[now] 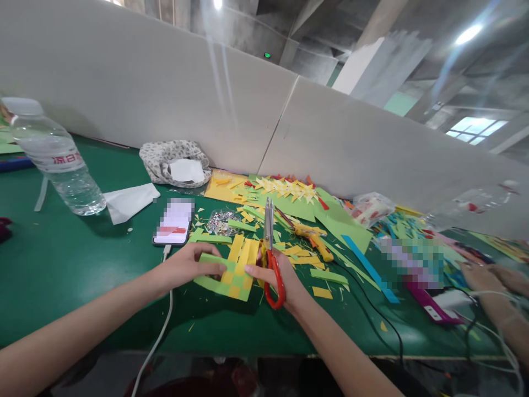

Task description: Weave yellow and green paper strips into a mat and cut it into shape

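Observation:
Both hands are on a small woven mat (236, 279) of yellow and green paper strips, with loose strip ends at its upper and left sides. My left hand (198, 263) grips the mat's left part, its fingers bent over the green strips. My right hand (283, 275) pinches the mat's right edge with the thumb on top. Red-handled scissors (274, 278) hang on that same hand, blades pointing up and away. A yellow glue gun (316, 241) lies beyond the right hand, among paper scraps (300, 255).
A phone (173, 220) with a white cable lies left of the mat. Farther left stands a water bottle (61, 160). A patterned cloth pouch (176, 162) and yellow paper stars (289, 189) sit by the partition (231, 99). Another person's hands (487, 278) are at the right.

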`<state>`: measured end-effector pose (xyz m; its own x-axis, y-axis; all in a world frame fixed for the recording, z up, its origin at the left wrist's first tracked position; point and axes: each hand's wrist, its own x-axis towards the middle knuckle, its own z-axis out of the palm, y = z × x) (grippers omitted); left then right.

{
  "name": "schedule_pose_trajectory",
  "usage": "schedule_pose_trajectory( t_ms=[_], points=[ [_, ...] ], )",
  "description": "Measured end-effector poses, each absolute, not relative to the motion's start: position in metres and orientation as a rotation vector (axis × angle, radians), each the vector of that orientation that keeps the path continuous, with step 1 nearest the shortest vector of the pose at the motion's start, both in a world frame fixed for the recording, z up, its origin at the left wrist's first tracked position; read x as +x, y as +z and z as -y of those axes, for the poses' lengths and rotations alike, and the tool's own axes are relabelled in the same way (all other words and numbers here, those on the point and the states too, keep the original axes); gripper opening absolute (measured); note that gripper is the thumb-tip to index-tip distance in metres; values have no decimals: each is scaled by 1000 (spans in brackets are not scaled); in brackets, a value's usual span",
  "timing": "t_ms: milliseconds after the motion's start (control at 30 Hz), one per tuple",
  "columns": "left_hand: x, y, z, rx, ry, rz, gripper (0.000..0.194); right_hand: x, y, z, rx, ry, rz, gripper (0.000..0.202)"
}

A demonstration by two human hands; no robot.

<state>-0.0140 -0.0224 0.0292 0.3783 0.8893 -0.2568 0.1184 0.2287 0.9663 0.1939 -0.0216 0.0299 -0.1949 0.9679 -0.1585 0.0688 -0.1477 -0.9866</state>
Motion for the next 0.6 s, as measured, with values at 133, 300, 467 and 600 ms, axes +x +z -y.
schedule_pose_trajectory(
  t_ms=[133,300,467,600],
  points=[
    [-14,31,21,1193,813,-1109,19,190,31,22,-1273,1398,1278,40],
    [-17,23,15,1004,975,-1179,27,191,25,20,-1250,1213,1144,38],
    [-9,14,21,852,939,-1065,43,191,20,21,-1149,1164,1023,36],
    [-2,14,30,899,895,-1029,32,184,23,27,-1169,1255,1072,39]
  ],
)
